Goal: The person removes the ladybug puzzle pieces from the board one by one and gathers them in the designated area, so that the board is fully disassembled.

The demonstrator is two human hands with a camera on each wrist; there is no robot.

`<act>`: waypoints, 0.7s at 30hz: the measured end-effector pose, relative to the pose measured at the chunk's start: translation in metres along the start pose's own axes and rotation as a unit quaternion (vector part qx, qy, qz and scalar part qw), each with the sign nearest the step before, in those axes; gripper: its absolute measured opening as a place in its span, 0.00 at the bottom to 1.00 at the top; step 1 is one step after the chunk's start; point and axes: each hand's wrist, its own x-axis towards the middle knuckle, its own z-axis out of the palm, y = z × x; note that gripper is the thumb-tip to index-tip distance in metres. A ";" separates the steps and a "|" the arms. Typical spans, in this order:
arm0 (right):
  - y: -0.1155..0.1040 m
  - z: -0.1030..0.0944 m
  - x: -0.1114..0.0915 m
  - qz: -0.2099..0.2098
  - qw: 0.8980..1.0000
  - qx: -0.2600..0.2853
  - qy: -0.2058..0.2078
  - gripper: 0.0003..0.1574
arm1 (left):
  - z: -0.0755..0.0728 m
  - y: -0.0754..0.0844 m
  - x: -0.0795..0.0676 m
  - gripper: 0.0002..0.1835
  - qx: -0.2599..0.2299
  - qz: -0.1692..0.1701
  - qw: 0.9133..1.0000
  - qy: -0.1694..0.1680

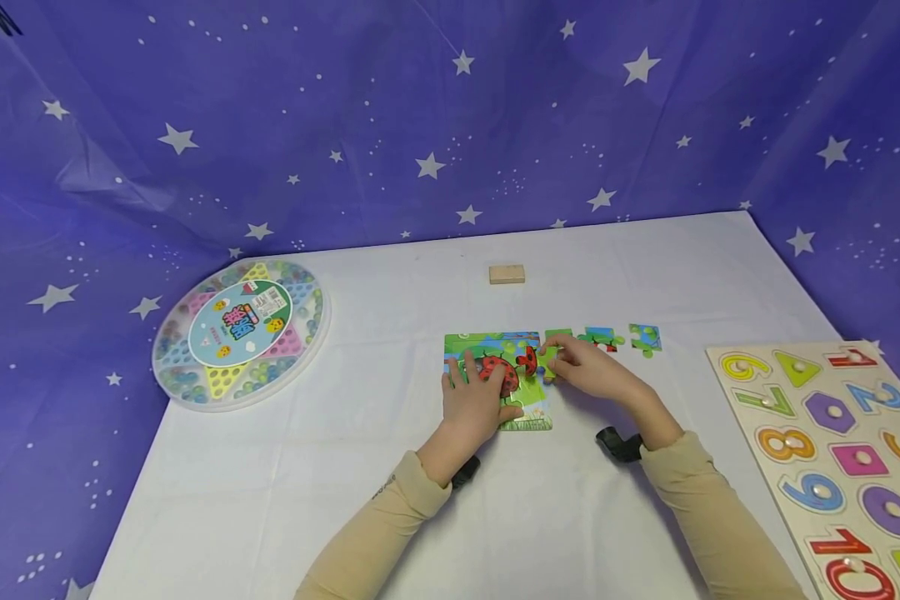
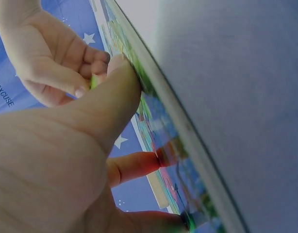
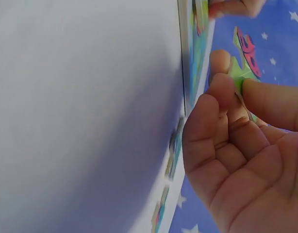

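Observation:
A ladybug jigsaw puzzle [image 1: 531,422] lies on the white table in the head view. My left hand [image 1: 474,407] rests on it with the fingers spread, its fingertips pressing the picture in the left wrist view. Over the puzzle's right edge, my right hand [image 1: 596,368] pinches a green and red puzzle piece [image 3: 242,72] between thumb and fingers. The piece is raised and tilted in the right wrist view. Behind the right hand lie a loose puzzle piece [image 1: 646,337] and another piece [image 1: 598,335], partly hidden by the fingers.
A round marble board game [image 1: 240,325] lies at the left. The wooden block [image 1: 507,274] is behind the puzzle. At the right, a number and shape board [image 1: 735,398] with knobs reaches the table's front. A starry purple cloth [image 1: 390,108] hangs behind the table.

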 end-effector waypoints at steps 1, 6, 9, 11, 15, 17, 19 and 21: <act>0.002 -0.003 -0.003 0.002 1.000 0.010 0.004 0.18 | 0.000 0.000 0.000 0.42 -0.002 0.001 1.000 0.000; 0.013 -0.022 -0.025 0.011 0.999 0.039 0.027 0.22 | 0.000 -0.001 -0.001 0.40 -0.006 0.008 1.000 0.003; 0.023 -0.035 -0.042 0.026 0.999 0.030 0.037 0.21 | 0.000 -0.002 -0.002 0.40 -0.008 0.011 1.000 0.007; 0.030 -0.042 -0.053 0.038 0.998 0.017 0.040 0.20 | 0.001 -0.002 -0.002 0.39 -0.007 0.012 1.000 0.008; 0.042 -0.054 -0.072 0.074 0.996 -0.001 0.040 0.19 | 0.001 -0.002 -0.003 0.40 0.000 0.011 1.000 0.008; 0.048 -0.058 -0.079 0.092 0.995 -0.008 0.040 0.18 | 0.001 -0.002 -0.003 0.40 -0.002 0.011 1.000 0.008; 0.052 -0.060 -0.084 0.109 0.993 -0.012 0.037 0.17 | 0.000 -0.002 -0.003 0.40 -0.003 0.012 1.000 0.008; 0.054 -0.061 -0.087 0.125 0.991 -0.020 0.032 0.16 | 0.000 -0.002 -0.003 0.40 -0.004 0.013 1.000 0.008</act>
